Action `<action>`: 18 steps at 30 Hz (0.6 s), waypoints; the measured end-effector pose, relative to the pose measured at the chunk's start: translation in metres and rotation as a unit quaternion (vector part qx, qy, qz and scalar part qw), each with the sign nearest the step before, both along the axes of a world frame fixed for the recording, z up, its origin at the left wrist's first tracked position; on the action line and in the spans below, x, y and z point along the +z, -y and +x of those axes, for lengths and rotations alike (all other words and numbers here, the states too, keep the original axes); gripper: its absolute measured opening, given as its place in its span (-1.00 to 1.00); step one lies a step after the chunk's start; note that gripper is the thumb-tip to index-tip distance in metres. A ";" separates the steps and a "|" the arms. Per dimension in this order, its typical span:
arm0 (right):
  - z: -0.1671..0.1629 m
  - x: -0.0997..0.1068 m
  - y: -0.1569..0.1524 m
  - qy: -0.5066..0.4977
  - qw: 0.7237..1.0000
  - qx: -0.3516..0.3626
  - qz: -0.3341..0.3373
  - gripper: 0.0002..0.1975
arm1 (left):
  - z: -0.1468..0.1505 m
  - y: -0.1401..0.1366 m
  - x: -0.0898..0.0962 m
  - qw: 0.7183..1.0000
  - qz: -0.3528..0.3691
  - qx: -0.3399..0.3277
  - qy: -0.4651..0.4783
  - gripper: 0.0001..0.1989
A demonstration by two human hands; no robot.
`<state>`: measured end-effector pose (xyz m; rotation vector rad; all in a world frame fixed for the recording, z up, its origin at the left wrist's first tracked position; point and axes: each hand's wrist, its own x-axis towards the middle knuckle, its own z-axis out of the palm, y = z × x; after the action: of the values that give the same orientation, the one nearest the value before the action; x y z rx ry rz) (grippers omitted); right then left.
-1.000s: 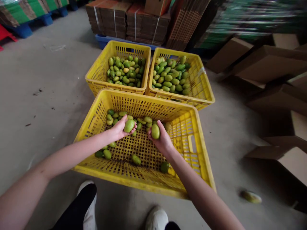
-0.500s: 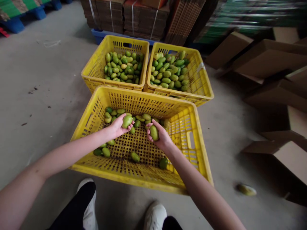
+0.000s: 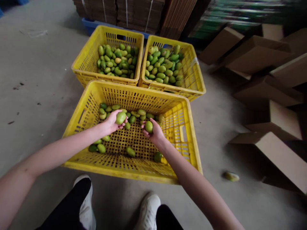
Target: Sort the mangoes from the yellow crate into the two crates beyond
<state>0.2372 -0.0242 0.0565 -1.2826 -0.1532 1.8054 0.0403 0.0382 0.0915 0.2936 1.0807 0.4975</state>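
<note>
Over the near yellow crate (image 3: pixel 134 177), my left hand (image 3: pixel 112 123) holds a green mango (image 3: pixel 121 118) with its palm turned up and fingers curled beneath the fruit. To its right, my right hand (image 3: pixel 154 131) has its fingers wrapped round another green mango (image 3: pixel 149 127). Loose mangoes lie on the crate's perforated floor: several along its far side, a few at the left, a single mango (image 3: pixel 130 151) near the front middle and a darker green one (image 3: pixel 157 157) partly behind my right forearm.
Behind stand two more yellow crates, the left crate (image 3: pixel 79 64) and the right crate (image 3: pixel 200 78), both holding many mangoes. Open cardboard boxes (image 3: pixel 280 153) are on the floor at right, near a stray mango (image 3: pixel 231 176). Bundled flat cardboard (image 3: pixel 139 14) is stacked at the back.
The view has shifted, so everything sits a little further left and up. The mango in my right hand has turned, now showing its end. Both hands keep their hold.
</note>
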 end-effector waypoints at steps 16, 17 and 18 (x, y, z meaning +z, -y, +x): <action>-0.010 0.014 0.000 -0.083 0.995 0.041 0.046 -0.81 | 0.008 0.003 0.004 0.999 -0.027 0.018 0.026 -0.59; -0.010 0.015 0.000 -0.077 0.995 0.049 0.036 -0.77 | 0.008 0.003 0.003 0.999 -0.026 0.009 0.030 -0.57; -0.010 0.017 0.000 -0.072 0.995 0.056 0.027 -0.73 | 0.008 0.003 0.002 0.999 -0.025 -0.001 0.035 -0.55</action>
<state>0.2271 -0.0243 0.0734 -1.1209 -0.1972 1.9692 0.0486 0.0357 0.0930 0.2317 1.0227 0.4753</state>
